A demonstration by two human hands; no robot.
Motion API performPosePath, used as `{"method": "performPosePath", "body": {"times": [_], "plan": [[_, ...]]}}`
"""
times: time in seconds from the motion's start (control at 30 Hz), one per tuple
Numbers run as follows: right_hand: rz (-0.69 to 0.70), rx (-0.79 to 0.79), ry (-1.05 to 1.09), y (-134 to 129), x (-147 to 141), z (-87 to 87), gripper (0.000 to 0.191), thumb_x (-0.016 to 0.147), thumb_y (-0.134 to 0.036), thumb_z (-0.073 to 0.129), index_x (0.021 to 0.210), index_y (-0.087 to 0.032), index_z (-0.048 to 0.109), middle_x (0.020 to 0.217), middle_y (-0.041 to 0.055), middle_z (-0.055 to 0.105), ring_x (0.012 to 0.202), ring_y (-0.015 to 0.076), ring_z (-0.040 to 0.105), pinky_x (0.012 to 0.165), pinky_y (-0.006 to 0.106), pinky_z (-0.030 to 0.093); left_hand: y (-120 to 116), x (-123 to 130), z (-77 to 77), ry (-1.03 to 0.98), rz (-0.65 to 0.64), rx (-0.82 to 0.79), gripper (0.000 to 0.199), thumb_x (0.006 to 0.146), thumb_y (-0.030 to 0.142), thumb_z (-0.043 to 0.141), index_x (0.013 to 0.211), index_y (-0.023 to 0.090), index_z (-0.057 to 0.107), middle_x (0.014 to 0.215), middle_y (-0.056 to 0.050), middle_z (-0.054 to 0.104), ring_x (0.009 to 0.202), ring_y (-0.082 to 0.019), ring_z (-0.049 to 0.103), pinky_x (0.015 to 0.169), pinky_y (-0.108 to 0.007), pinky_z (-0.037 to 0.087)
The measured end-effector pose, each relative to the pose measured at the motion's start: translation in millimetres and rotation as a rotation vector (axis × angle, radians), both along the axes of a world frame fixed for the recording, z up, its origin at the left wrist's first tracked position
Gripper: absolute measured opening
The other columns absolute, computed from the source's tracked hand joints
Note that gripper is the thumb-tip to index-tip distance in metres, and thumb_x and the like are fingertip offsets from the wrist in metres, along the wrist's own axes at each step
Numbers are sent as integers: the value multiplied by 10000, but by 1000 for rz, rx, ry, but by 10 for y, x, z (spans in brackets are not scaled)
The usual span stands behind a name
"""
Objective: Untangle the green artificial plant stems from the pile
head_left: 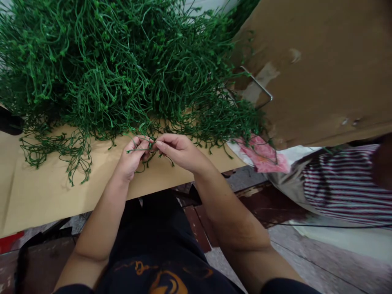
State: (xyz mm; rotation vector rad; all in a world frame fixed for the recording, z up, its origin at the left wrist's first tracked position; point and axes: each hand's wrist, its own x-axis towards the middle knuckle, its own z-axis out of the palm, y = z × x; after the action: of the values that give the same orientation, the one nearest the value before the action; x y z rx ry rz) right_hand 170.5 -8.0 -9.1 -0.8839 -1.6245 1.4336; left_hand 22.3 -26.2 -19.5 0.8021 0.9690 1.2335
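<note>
Both hands meet over the front part of a tan cardboard-covered table [101,183]. My left hand [134,155] is closed in a pinch on a thin green plastic stem [138,150], whose end sticks out to the left. From the other side my right hand [176,149] pinches the same stem cluster, thumb and fingertips pressed together beside the left fingers. Some thin strands dangle below the fingertips. Just beyond the hands rises a large tangled heap of green plastic stems [107,69] with small budded tips.
A loose clump of stems [75,153] lies at the left. To the right stands a big cardboard sheet [321,69] with a bent metal wire handle [259,85]. Below it are a pink plastic bag [266,157] and a person's striped garment [337,183].
</note>
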Motion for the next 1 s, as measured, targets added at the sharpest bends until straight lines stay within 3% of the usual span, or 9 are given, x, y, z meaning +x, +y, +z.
{"method": "performPosePath", "body": {"times": [0.23, 0.33, 0.43, 0.6, 0.77, 0.87, 1.0], "plan": [[-94, 27, 48, 6, 5, 3, 391, 725, -528, 618, 596, -162, 564, 573, -17, 502, 573, 87, 427, 563, 244, 347, -27, 2, 11, 21, -136, -40, 268, 668, 347, 729, 686, 136, 564, 598, 35, 502, 505, -39, 414, 445, -179, 303], [-118, -88, 161, 3, 9, -16, 408, 688, -538, 655, 566, -162, 553, 553, -23, 488, 539, 73, 414, 530, 228, 341, -34, -5, 24, -11, -227, -16, 278, 654, 363, 742, 698, 129, 599, 625, 21, 538, 500, -34, 399, 447, -189, 298], [-105, -282, 367, -3, -9, -54, 394, 619, -512, 723, 562, -166, 543, 574, -26, 493, 551, 73, 462, 510, 207, 371, -42, -21, 34, -76, -239, 16, 277, 617, 336, 767, 765, 139, 641, 691, 1, 596, 509, -37, 393, 456, -198, 305], [-49, -424, 622, -16, -73, -82, 323, 638, -392, 742, 564, -151, 539, 762, 0, 590, 564, 55, 521, 570, 219, 466, -48, -43, 30, -44, -264, 11, 242, 623, 321, 755, 745, 133, 662, 633, 9, 560, 516, -41, 409, 463, -194, 293], [-89, -493, 698, -30, -106, -64, 308, 768, -337, 633, 570, -164, 473, 678, -23, 540, 501, 43, 438, 541, 215, 466, -38, -36, 18, -35, -295, -20, 243, 690, 346, 699, 670, 113, 632, 540, 33, 438, 484, -41, 372, 455, -194, 287], [-46, -477, 702, -24, -105, -69, 328, 813, -351, 588, 592, -174, 424, 610, -49, 452, 470, 41, 375, 518, 207, 444, -40, -29, 29, -27, -302, -32, 261, 726, 355, 667, 642, 119, 589, 551, 28, 444, 482, -43, 371, 452, -190, 293], [32, -445, 636, -12, -90, -70, 409, 806, -389, 598, 559, -170, 357, 528, -62, 363, 435, 35, 298, 441, 167, 321, -51, -26, 44, 48, -295, -21, 351, 696, 439, 675, 605, 130, 537, 580, 14, 479, 506, -52, 385, 457, -196, 287]]}}
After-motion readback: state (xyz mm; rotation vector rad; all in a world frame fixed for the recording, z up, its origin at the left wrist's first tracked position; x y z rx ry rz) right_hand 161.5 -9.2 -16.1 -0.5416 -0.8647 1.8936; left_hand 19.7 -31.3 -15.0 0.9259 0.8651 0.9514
